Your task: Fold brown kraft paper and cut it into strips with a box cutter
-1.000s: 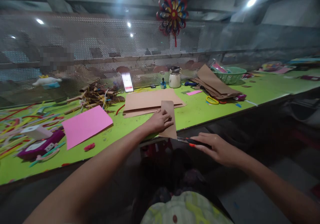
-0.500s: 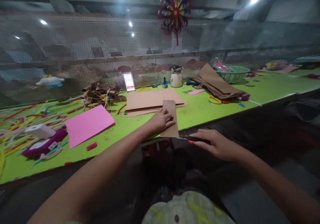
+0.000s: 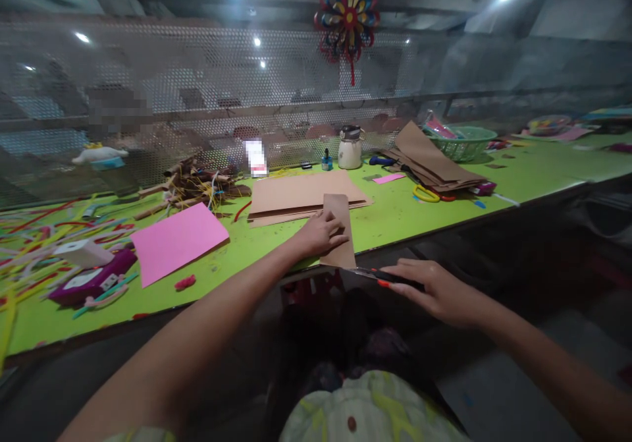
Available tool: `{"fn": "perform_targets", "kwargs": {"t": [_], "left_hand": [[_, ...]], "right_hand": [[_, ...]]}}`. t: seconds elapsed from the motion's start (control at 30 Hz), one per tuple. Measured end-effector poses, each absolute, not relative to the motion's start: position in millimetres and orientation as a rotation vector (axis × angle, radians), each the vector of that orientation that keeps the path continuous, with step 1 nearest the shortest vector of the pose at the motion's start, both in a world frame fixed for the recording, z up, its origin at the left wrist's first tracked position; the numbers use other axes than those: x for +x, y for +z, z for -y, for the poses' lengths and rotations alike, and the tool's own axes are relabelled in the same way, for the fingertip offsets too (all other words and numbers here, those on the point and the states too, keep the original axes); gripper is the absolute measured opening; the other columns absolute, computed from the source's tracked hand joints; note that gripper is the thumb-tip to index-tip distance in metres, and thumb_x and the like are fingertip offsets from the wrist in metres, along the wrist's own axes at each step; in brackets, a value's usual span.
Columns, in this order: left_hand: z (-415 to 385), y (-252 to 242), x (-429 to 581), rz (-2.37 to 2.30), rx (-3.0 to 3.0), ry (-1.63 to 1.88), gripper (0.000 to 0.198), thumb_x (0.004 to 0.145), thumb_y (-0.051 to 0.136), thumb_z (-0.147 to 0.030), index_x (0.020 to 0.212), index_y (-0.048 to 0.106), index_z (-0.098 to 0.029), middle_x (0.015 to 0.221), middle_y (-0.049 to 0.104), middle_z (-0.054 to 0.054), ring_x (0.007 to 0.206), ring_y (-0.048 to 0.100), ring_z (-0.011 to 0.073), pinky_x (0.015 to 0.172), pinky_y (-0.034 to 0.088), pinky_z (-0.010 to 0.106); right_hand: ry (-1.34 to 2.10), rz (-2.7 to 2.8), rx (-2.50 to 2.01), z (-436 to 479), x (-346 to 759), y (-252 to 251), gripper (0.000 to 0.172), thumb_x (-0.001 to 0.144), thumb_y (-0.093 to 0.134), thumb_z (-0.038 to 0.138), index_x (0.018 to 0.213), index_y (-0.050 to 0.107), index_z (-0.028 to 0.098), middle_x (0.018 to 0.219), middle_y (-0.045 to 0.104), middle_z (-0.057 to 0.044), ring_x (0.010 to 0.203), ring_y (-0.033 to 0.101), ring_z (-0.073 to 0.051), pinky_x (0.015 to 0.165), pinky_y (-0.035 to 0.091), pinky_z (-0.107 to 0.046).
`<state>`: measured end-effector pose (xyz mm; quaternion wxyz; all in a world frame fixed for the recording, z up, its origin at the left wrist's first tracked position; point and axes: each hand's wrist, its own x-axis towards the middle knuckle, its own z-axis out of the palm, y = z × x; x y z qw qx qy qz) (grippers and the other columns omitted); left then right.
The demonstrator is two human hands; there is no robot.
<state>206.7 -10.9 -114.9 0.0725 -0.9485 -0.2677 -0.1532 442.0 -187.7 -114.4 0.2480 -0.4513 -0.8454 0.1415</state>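
My left hand (image 3: 322, 232) rests on a narrow strip of brown cardboard (image 3: 340, 251) at the front edge of the green table (image 3: 390, 224), its fingers bent and pressed on the strip. The strip's near end reaches the table edge, and its far end overlaps a stack of brown sheets (image 3: 296, 193). My right hand (image 3: 424, 287) is closed around black-handled scissors with orange parts (image 3: 395, 278), just past the table edge. The metal tip of the scissors is at the strip's near right corner.
A pink sheet (image 3: 180, 241), a purple box (image 3: 93, 285) and coloured strips lie at the left. Behind stand a small blue bottle (image 3: 326, 161) and a white jar (image 3: 350, 152). More brown sheets (image 3: 434, 162), yellow-handled scissors (image 3: 425, 193) and a green basket (image 3: 464, 144) are at the right.
The view has shifted slightly. My left hand stays on the strip, and my right hand still holds the scissors at its near corner, with the black handles a little lower.
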Motion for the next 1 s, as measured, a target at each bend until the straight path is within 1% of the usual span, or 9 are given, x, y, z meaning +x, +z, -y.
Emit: {"fn": "perform_targets", "kwargs": {"t": [0.2,0.4,0.57,0.8,0.93,1.0], "left_hand": [[10.5,-115.8,206.0,0.816,-2.869,-0.479,0.036,0.089,0.047,-0.049,0.103,0.062,-0.019,0.1,0.052,0.009,0.097,0.048,0.0233,0.09,0.039,0.036],[11.5,-115.8,206.0,0.83,-2.876,-0.479,0.035,0.09,0.047,-0.048,0.103,0.061,-0.02,0.101,0.052,0.009,0.098,0.048,0.0231,0.091,0.039,0.037],[11.0,-116.4,206.5,0.837,-2.879,-0.481,0.036,0.089,0.048,-0.048,0.104,0.062,-0.019,0.102,0.052,0.009,0.098,0.048,0.023,0.092,0.039,0.037],[9.9,-116.2,206.0,0.837,-2.914,-0.493,0.034,0.088,0.05,-0.047,0.104,0.062,-0.019,0.102,0.051,0.009,0.1,0.047,0.0237,0.092,0.039,0.038],[9.2,-116.5,206.0,0.844,-2.904,-0.488,0.035,0.088,0.05,-0.048,0.103,0.062,-0.019,0.102,0.05,0.009,0.099,0.047,0.0232,0.091,0.039,0.036],[9.2,-116.9,205.8,0.837,-2.902,-0.488,0.035,0.089,0.05,-0.048,0.104,0.062,-0.019,0.101,0.051,0.009,0.099,0.047,0.0233,0.09,0.039,0.036]], "right_hand": [[0.418,2.27,-1.235,196.6,441.9,-116.1,0.033,0.094,0.045,0.033,0.121,0.061,0.022,0.105,0.067,-0.009,0.097,0.062,-0.022,0.085,0.05,-0.033],[0.419,2.231,-1.239,187.1,435.1,-117.4,0.031,0.093,0.047,0.032,0.115,0.064,0.02,0.106,0.068,-0.01,0.096,0.062,-0.022,0.085,0.05,-0.034],[0.459,2.278,-1.174,171.8,426.7,-115.5,0.031,0.093,0.047,0.033,0.115,0.064,0.018,0.105,0.068,-0.01,0.096,0.062,-0.021,0.085,0.049,-0.034],[0.557,2.284,-1.135,175.4,425.8,-116.6,0.032,0.093,0.048,0.035,0.118,0.063,0.021,0.104,0.069,-0.009,0.093,0.062,-0.02,0.084,0.048,-0.032],[0.709,2.346,-1.043,197.1,417.6,-105.1,0.033,0.093,0.049,0.038,0.121,0.062,0.026,0.105,0.068,-0.006,0.094,0.063,-0.019,0.084,0.048,-0.029],[0.725,2.317,-1.044,200.8,418.4,-98.8,0.033,0.092,0.05,0.038,0.12,0.062,0.027,0.105,0.069,-0.006,0.094,0.063,-0.018,0.084,0.048,-0.029]]}}
